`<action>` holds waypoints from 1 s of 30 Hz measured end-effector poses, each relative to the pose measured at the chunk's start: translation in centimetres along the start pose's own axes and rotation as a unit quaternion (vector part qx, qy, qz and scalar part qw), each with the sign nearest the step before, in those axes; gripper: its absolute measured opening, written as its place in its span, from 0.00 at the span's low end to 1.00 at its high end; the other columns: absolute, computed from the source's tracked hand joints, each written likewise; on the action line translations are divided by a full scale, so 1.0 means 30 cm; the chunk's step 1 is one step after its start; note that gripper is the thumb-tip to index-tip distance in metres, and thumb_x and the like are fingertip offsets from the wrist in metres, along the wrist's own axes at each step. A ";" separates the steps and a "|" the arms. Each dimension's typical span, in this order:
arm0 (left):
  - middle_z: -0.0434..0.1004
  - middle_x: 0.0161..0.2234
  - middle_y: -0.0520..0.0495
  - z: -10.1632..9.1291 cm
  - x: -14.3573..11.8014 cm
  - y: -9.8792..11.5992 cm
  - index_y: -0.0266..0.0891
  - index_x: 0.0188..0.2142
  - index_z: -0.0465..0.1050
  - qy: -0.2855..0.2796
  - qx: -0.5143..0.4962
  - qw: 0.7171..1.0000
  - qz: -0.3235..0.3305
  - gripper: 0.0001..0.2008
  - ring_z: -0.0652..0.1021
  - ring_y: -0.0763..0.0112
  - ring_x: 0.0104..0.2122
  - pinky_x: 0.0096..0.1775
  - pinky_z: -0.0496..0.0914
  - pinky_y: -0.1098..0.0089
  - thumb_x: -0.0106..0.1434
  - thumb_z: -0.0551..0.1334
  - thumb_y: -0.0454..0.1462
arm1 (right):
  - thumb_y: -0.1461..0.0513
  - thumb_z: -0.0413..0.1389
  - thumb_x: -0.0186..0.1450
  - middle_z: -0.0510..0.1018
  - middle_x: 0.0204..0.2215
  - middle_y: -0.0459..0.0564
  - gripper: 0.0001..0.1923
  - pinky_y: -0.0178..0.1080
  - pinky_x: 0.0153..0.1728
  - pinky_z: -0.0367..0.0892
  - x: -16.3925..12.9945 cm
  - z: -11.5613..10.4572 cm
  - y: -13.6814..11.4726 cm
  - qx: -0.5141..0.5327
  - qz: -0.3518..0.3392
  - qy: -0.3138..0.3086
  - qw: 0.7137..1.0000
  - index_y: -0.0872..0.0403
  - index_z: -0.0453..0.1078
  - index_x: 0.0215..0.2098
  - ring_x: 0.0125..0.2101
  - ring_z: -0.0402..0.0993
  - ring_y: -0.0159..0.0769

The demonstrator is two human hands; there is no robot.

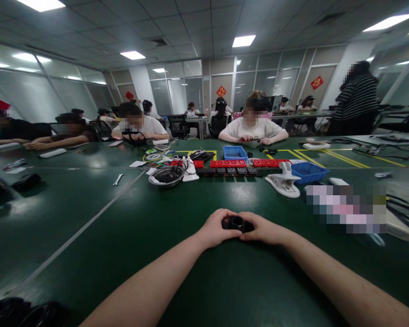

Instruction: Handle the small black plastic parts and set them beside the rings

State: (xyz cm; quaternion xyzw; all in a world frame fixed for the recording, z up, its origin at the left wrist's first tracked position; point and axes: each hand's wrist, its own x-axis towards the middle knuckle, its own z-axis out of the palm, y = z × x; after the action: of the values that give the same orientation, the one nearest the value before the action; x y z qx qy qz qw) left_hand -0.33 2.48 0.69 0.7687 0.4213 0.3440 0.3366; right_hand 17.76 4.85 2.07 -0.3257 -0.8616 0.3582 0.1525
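Both my hands are closed round a small black device with a round, lens-like opening (237,221), held low over the green table (204,200). My left hand (218,228) grips its left end, thumb along the near side. On the right end, my right hand (258,228) wraps its fingers round it, its thumb close to the left thumb. Much of the device is hidden by my fingers, so its exact kind does not show.
Beyond my hands lie a metal bowl (167,178) of black cable, red strips (228,163), a white clip stand (284,184) and blue bins (308,172), (235,153). A wrench (117,180) rests to the left. Black round items (23,313) sit near left. Several people sit across the table.
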 end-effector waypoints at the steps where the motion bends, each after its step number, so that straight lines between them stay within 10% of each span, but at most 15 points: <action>1: 0.66 0.35 0.48 -0.001 -0.001 0.000 0.39 0.38 0.66 -0.001 0.000 1.000 0.001 0.21 0.68 0.69 0.34 0.35 0.63 0.70 0.44 0.64 0.42 | 0.60 0.56 0.50 0.69 0.36 0.49 0.21 0.38 0.38 0.59 0.000 -0.001 -0.002 0.004 0.001 -0.002 1.000 0.56 0.64 0.42 0.36 0.64 0.37; 17: 0.65 0.34 0.49 -0.003 -0.007 0.015 0.39 0.38 0.66 0.010 0.020 1.000 -0.003 0.21 0.67 0.70 0.33 0.33 0.62 0.72 0.44 0.64 0.42 | 0.60 0.57 0.48 0.69 0.30 0.46 0.17 0.35 0.31 0.59 0.005 0.020 0.011 0.007 0.033 0.030 0.999 0.57 0.65 0.35 0.31 0.64 0.35; 30: 0.65 0.32 0.49 0.053 -0.017 0.026 0.38 0.33 0.64 0.136 0.103 0.983 -0.062 0.19 0.67 0.68 0.33 0.33 0.62 0.70 0.42 0.65 0.42 | 0.60 0.55 0.47 0.65 0.23 0.46 0.11 0.32 0.23 0.52 0.031 0.115 -0.012 -0.208 0.137 0.198 0.948 0.56 0.58 0.24 0.24 0.60 0.31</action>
State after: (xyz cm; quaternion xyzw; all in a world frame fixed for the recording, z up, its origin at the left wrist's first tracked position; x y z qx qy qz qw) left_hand 1.08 1.35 0.32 0.7178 0.5429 0.3788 0.2158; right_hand 15.19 3.50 -0.07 -0.5293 -0.8165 0.1166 0.1989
